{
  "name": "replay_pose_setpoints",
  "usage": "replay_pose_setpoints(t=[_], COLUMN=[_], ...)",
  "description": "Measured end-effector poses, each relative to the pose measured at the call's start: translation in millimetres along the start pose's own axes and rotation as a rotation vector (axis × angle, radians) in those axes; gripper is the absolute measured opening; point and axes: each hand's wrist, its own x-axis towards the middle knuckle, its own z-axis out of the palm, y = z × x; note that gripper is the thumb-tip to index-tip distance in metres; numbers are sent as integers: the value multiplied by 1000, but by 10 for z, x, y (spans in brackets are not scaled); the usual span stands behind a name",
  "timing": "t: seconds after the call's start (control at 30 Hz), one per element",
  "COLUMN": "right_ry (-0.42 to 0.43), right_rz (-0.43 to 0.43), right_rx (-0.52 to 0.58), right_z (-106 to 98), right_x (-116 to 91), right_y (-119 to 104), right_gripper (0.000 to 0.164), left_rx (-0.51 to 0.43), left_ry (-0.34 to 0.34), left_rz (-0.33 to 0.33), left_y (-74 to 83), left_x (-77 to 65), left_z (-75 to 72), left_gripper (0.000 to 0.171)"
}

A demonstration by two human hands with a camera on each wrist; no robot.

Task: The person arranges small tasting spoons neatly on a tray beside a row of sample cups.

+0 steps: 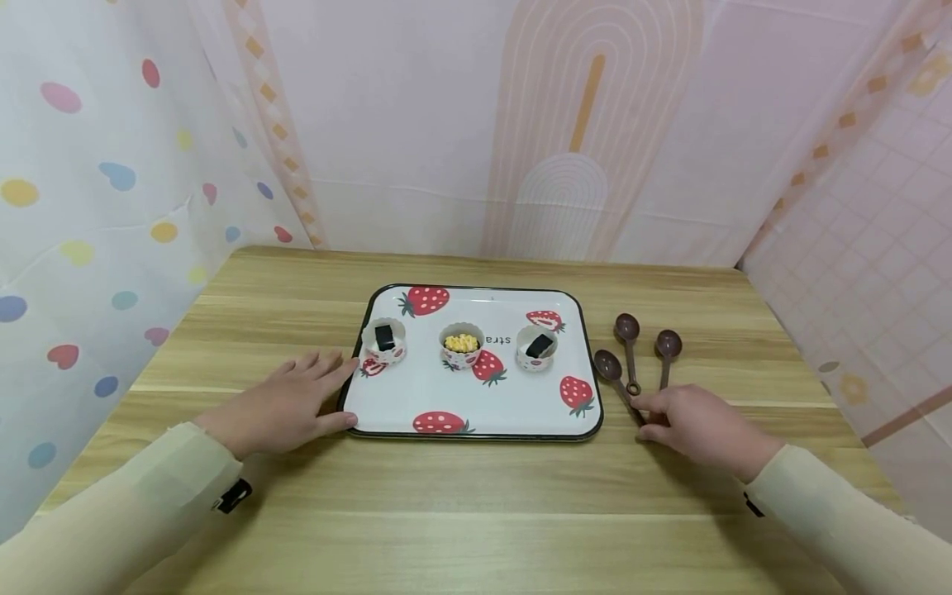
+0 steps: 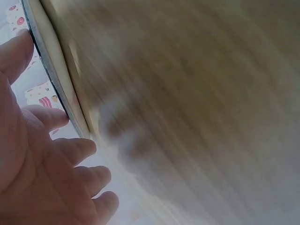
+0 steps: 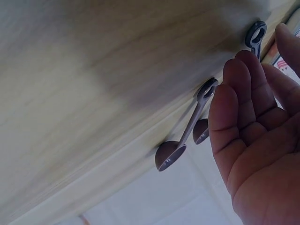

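Note:
Fingers spread, my left hand (image 1: 293, 405) lies at the left edge of a white strawberry-print tray (image 1: 513, 413), thumb and index fingertips at its dark rim. Three brown measuring spoons lie right of the tray. My right hand (image 1: 702, 423) reaches to the handle end of the nearest measuring spoon (image 1: 607, 364). The right wrist view shows that handle's ring (image 3: 256, 33) between the thumb (image 3: 287, 44) and the other fingers, which stand apart. A second spoon (image 1: 627, 328) is just beyond. The third spoon (image 1: 668, 344) has its handle end close to my right hand.
On the tray stand three printed paper cups: a left cup (image 1: 387, 354) and a right cup (image 1: 537, 362), each with a black-and-white piece, and a middle cup (image 1: 463, 359) with yellow crumbly bits. Patterned curtains (image 1: 416, 165) hang around the wooden table (image 1: 476, 504).

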Motion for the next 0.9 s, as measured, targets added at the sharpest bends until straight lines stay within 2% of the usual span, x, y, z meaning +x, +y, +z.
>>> replay_pose_setpoints(t=[0.37, 0.6, 0.9], right_ry=[-6, -28, -32], right_rz=[33, 77, 88], right_rx=[-27, -10, -8], right_z=[9, 32, 49], right_x=[-10, -36, -38], right_y=[-17, -19, -18], right_gripper=[43, 47, 37], left_rx=[-58, -56, -64], left_ry=[-86, -84, -80], left_rz=[-7, -5, 3], left_y=[-15, -18, -11], left_x=[2, -16, -26], left_z=[1, 6, -2], left_gripper=[93, 92, 89])
